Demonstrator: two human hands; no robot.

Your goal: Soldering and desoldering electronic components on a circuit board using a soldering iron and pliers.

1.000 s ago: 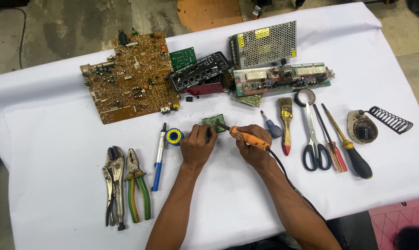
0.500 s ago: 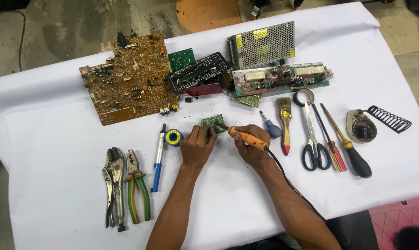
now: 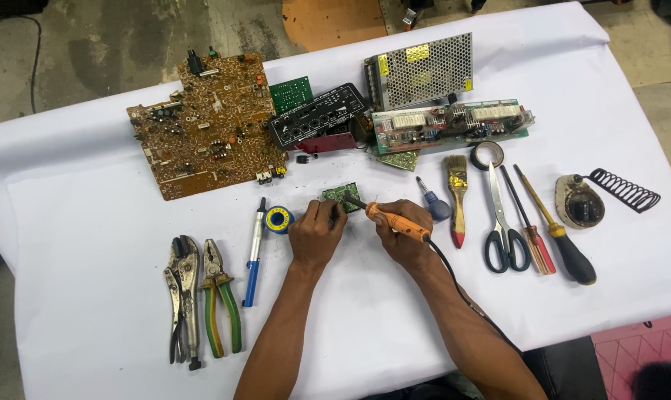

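Head view, what is the right hand (image 3: 404, 241) doing?

— It is closed round an orange-handled soldering iron (image 3: 395, 221), its tip angled up and left onto a small green board (image 3: 342, 196). The iron's black cord (image 3: 454, 281) runs back along the right forearm.

— And the left hand (image 3: 315, 235)?

— Closed too, fingers pinched just beside the board's left edge. Whether it grips solder wire or the board itself is too small to tell.

— Where does the board lie?

— Flat on the white cloth (image 3: 91, 244), near the middle of the table, just below a black panel (image 3: 317, 122) and a long green circuit board (image 3: 454, 122).

— What is close to the left hand?

— A solder spool (image 3: 278, 219) with a yellow centre, just to its left, then a blue and white pen-shaped tool (image 3: 254, 252). Further left lie locking pliers (image 3: 183, 296) and green-handled pliers (image 3: 221, 300).

— And by the right hand?

— A short blue screwdriver (image 3: 432, 203), a red-tipped brush (image 3: 457, 200), then scissors (image 3: 501, 222), two longer screwdrivers (image 3: 550, 230) and an iron stand (image 3: 595, 198) with a coil spring.

— At the back?

— A large brown circuit board (image 3: 209, 126) on the left, a perforated metal box (image 3: 421, 70) on the right.
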